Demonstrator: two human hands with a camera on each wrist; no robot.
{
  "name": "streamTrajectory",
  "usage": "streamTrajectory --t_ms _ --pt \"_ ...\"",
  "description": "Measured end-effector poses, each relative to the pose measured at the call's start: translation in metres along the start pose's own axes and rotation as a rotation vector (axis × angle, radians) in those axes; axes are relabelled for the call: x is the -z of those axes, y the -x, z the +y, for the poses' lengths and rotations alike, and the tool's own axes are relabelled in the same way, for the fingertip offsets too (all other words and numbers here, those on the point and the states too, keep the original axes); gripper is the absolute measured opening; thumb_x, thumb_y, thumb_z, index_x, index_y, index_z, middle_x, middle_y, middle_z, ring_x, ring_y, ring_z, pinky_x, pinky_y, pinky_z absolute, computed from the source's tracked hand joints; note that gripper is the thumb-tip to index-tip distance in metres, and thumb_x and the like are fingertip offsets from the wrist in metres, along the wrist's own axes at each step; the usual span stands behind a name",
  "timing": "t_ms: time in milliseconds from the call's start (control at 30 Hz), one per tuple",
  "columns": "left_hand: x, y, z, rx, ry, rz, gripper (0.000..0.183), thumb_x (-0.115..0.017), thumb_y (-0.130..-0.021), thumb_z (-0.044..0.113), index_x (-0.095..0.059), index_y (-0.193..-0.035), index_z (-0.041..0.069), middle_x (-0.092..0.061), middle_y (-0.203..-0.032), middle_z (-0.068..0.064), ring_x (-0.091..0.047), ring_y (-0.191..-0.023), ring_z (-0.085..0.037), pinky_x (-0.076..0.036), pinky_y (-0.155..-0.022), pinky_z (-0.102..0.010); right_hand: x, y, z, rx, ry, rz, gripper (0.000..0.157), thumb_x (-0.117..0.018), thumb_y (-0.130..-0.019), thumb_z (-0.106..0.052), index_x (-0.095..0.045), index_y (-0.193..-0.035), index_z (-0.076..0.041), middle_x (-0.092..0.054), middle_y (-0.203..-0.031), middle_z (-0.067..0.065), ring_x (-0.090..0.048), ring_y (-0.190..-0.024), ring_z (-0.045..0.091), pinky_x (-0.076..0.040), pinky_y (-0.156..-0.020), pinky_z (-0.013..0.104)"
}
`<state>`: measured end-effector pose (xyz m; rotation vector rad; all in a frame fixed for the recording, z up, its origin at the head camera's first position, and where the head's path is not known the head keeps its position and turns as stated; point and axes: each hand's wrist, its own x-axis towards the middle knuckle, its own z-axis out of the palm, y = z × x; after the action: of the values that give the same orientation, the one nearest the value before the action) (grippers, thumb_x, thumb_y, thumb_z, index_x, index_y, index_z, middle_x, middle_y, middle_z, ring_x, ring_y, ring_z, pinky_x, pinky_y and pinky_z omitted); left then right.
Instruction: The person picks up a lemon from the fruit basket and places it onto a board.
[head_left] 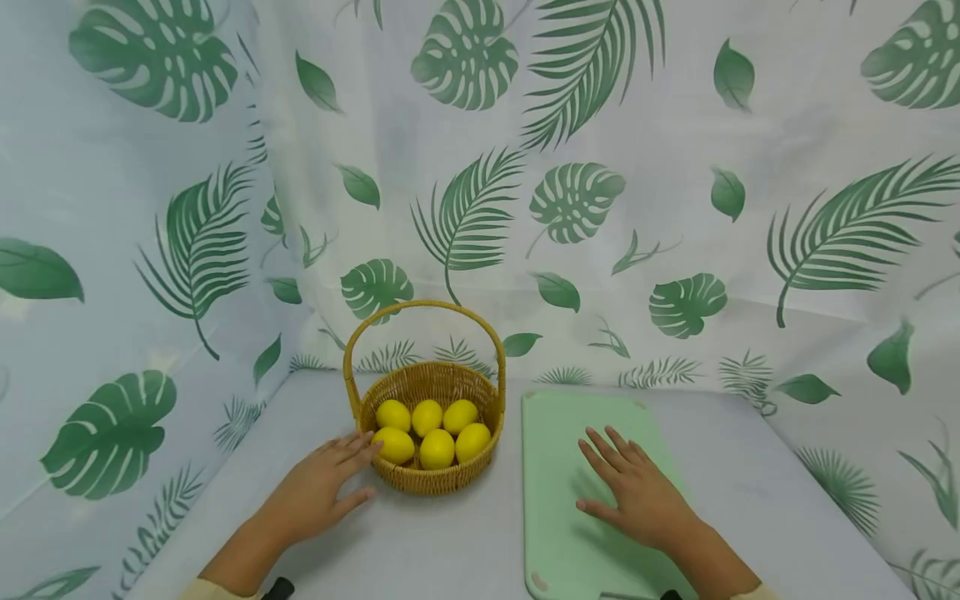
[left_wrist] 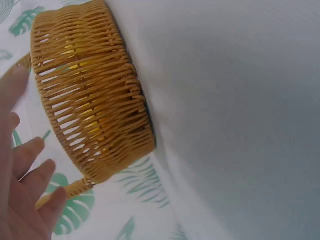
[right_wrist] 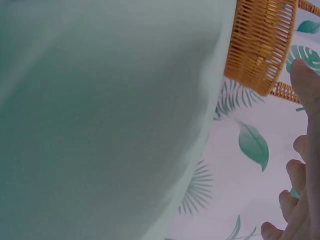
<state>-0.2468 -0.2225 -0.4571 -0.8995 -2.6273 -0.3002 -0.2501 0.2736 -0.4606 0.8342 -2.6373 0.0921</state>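
Observation:
A brown wicker basket (head_left: 431,482) with a tall arched handle (head_left: 425,303) holds several yellow lemons (head_left: 437,449). My left hand (head_left: 318,487) hovers at the basket's near left side, fingers spread and holding nothing. In the left wrist view, that hand (left_wrist: 31,190) is beside the basket's woven wall (left_wrist: 95,95). To the right lies a pale green cutting board (head_left: 555,483). Above it is my right hand (head_left: 641,496), its fingers extended and nothing in its grasp. The right wrist view shows this hand (right_wrist: 302,175) over the board (right_wrist: 110,110), with the basket (right_wrist: 260,45) beyond.
The basket and board stand side by side on a white table (head_left: 442,542). A white cloth printed with green leaves (head_left: 637,108) hangs behind and along both sides. At the board's near edge, a thin dark item (head_left: 622,595) is partly cut off by the frame.

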Motion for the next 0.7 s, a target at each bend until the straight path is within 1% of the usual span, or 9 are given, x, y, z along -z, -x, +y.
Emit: streamTrajectory --t_ms 133,200,333,367,433,533,567,633,700 --pt "-0.005 0.001 -0.003 0.095 0.095 -0.012 0.064 -0.065 -0.092 0.042 -0.043 -0.148 0.02 -0.044 -0.148 -0.005 -0.046 -0.131 -0.026 -0.041 -0.101 -0.05 -0.003 -0.011 -0.007 0.034 -0.006 0.024 0.084 -0.056 -0.089 -0.063 -0.036 -0.151 -0.01 -0.028 -0.157 0.01 -0.02 -0.143 0.036 -0.026 -0.107 0.057" --pt "-0.006 0.001 -0.004 0.154 0.134 -0.017 0.065 -0.063 -0.093 0.044 -0.041 -0.15 0.022 -0.044 -0.148 -0.005 -0.047 -0.13 -0.026 -0.042 -0.1 -0.05 -0.004 -0.015 -0.009 0.044 -0.008 0.032 0.084 -0.057 -0.089 -0.062 -0.036 -0.151 -0.01 -0.028 -0.157 0.011 -0.02 -0.143 0.036 -0.027 -0.107 0.058" --pt "-0.008 -0.004 -0.005 0.259 0.218 0.005 0.065 -0.062 -0.094 0.045 -0.038 -0.151 0.023 -0.044 -0.147 -0.008 -0.049 -0.127 -0.03 -0.043 -0.099 -0.051 -0.002 -0.023 -0.015 0.03 -0.037 0.038 0.082 -0.06 -0.09 -0.058 -0.035 -0.152 -0.01 -0.026 -0.158 0.011 -0.016 -0.145 0.035 -0.026 -0.108 0.057" --pt "-0.008 -0.005 -0.005 0.289 0.242 0.001 0.066 -0.061 -0.094 0.046 -0.038 -0.151 0.024 -0.046 -0.145 -0.009 -0.051 -0.125 -0.031 -0.043 -0.098 -0.051 -0.002 -0.025 -0.017 0.021 -0.049 0.039 0.081 -0.061 -0.09 -0.056 -0.035 -0.152 -0.01 -0.025 -0.158 0.01 -0.015 -0.145 0.035 -0.026 -0.108 0.057" --pt "-0.009 -0.007 -0.006 0.355 0.315 -0.022 0.069 -0.06 -0.093 0.05 -0.035 -0.152 0.025 -0.045 -0.145 -0.011 -0.054 -0.121 -0.033 -0.045 -0.096 -0.052 -0.002 -0.03 -0.021 0.003 -0.072 0.035 0.08 -0.064 -0.091 -0.051 -0.034 -0.152 -0.01 -0.023 -0.159 0.01 -0.013 -0.146 0.034 -0.025 -0.109 0.056" --pt "-0.014 -0.014 -0.007 0.46 0.446 -0.072 0.075 -0.058 -0.092 0.056 -0.03 -0.154 0.024 -0.04 -0.148 -0.014 -0.056 -0.117 -0.039 -0.047 -0.092 -0.055 -0.002 -0.038 -0.028 -0.009 -0.089 0.027 0.079 -0.067 -0.09 -0.043 -0.032 -0.153 -0.011 -0.022 -0.159 0.009 -0.012 -0.146 0.034 -0.024 -0.11 0.056" --pt "-0.016 -0.017 -0.008 0.498 0.496 -0.076 0.077 -0.058 -0.092 0.057 -0.029 -0.155 0.024 -0.037 -0.15 -0.015 -0.055 -0.118 -0.04 -0.046 -0.092 -0.056 -0.001 -0.042 -0.03 -0.006 -0.09 0.029 0.078 -0.068 -0.09 -0.041 -0.033 -0.153 -0.01 -0.022 -0.159 0.009 -0.013 -0.146 0.034 -0.025 -0.11 0.055" --pt "-0.022 -0.023 -0.011 0.55 0.591 -0.069 0.079 -0.061 -0.091 0.055 -0.027 -0.155 0.025 -0.032 -0.153 -0.013 -0.052 -0.122 -0.041 -0.045 -0.095 -0.055 0.0 -0.05 -0.034 0.006 -0.096 0.04 0.077 -0.07 -0.09 -0.037 -0.034 -0.152 -0.01 -0.026 -0.158 0.01 -0.016 -0.145 0.034 -0.026 -0.11 0.054" --pt "-0.028 -0.028 -0.013 0.574 0.665 -0.048 0.079 -0.064 -0.091 0.051 -0.028 -0.155 0.023 -0.03 -0.155 -0.012 -0.049 -0.125 -0.04 -0.042 -0.098 -0.054 0.002 -0.057 -0.038 0.017 -0.106 0.049 0.075 -0.072 -0.089 -0.035 -0.037 -0.151 -0.01 -0.031 -0.156 0.01 -0.021 -0.144 0.034 -0.028 -0.11 0.053"
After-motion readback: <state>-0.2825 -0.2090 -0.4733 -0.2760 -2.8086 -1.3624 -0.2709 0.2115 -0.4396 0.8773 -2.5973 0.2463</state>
